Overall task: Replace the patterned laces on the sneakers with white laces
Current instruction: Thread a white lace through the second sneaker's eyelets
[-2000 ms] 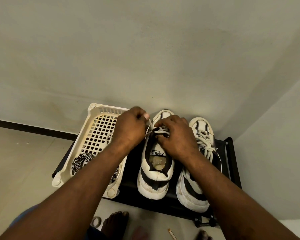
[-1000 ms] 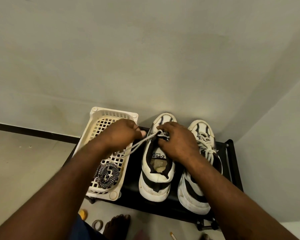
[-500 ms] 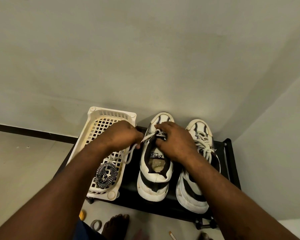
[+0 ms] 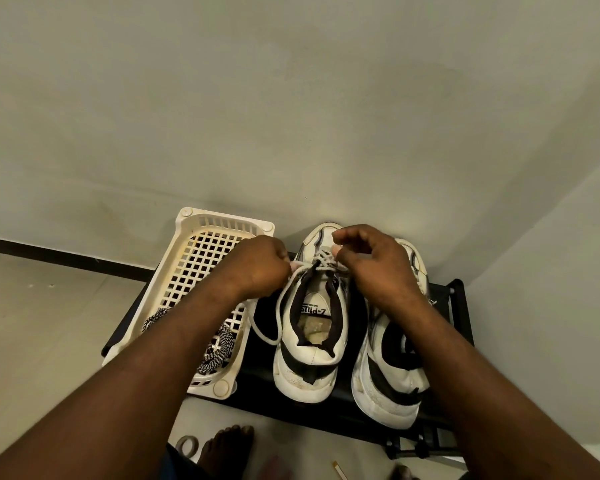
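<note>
Two sneakers sit side by side on a black rack [image 4: 458, 306] against the wall, heels toward me, and from my remote seat the hands are working on the left sneaker [image 4: 309, 358]. Its tongue label [image 4: 314, 310] reads "Z-PLUS", upside down from this angle. I cannot make out any other writing. The white lace [image 4: 267, 336] is threaded through the eyelets nearest the toe, with a slack loop trailing off the shoe's left side onto the rack. My view shows the left hand [image 4: 260, 265] curled tight, pinching one run of that lace at its fingertips beside the eyelets. The right hand [image 4: 374, 265] arches over the crossings, its fingers curled and gripping the lace at the shoe's right edge. That arm partly covers the right sneaker [image 4: 392, 386]. Left of the shoes, a cream plastic lattice basket [image 4: 222, 221] rests on the rack. In it, at the near end, lies a bundle of black-and-white patterned laces [image 4: 219, 344], half hidden by the left forearm.
</note>
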